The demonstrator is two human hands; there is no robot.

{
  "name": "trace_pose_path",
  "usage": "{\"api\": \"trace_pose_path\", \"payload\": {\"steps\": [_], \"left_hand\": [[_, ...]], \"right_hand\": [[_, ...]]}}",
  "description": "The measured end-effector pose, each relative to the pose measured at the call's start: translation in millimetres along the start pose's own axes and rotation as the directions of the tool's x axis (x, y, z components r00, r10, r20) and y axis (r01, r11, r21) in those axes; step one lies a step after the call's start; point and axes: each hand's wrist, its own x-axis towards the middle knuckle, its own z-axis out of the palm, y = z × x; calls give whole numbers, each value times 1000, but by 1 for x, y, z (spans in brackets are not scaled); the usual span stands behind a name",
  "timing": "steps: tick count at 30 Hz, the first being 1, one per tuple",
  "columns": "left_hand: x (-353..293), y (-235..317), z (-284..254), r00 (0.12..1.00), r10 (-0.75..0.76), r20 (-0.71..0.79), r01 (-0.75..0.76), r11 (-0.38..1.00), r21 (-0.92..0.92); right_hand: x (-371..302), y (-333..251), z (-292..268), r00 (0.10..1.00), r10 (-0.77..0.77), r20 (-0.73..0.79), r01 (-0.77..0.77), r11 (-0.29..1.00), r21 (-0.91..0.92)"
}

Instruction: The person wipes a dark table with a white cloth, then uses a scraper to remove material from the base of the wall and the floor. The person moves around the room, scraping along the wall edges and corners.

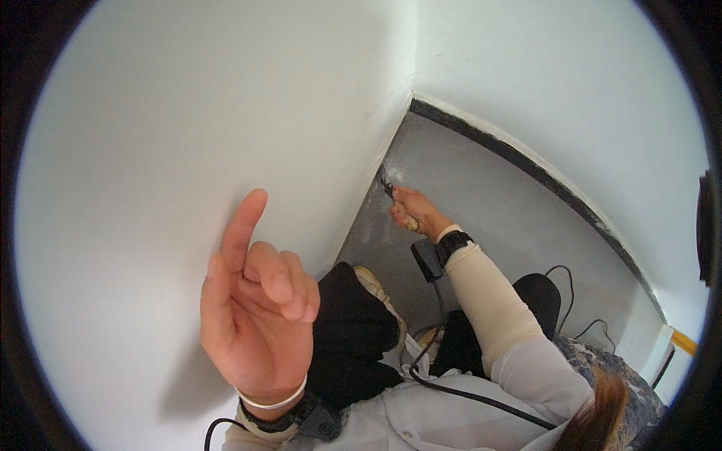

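My right hand is closed round a small hand tool with a pale handle and a dark, narrow head. The head is at the foot of the left wall, where it meets the floor; whether it is a brush or a scraper I cannot make out. The handle's pale end sticks out below my fist. Raised in front of the left wall is my left hand, palm toward me, empty. Its index finger points up and the other fingers are half curled and apart from the thumb.
Grey floor narrows into the corner, with pale smears near the tool. A black skirting band runs along the right wall. A black box on a cable is beside my right wrist. My bent legs and shoes are close below.
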Motion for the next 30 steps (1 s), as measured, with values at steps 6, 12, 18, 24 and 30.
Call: {"api": "trace_pose_path", "payload": {"steps": [6,12,18,24,30], "left_hand": [[-7,1,-2,1000,22,10,-21,996,-92],[-4,1,-3,1000,23,19,-21,995,-95],[-5,0,-2,999,28,-26,-30,996,-84],[-7,-1,0,998,44,-38,-46,997,-55],[-6,-3,-2,999,35,-20,-36,998,-50]], "right_hand": [[24,-3,0,997,-22,-69,26,998,58],[20,5,-6,1000,22,8,-23,999,50],[20,5,-7,1000,-5,7,5,996,-85],[13,6,0,999,42,-32,-42,999,11],[18,-2,-8,997,-24,-75,23,1000,-18]]}}
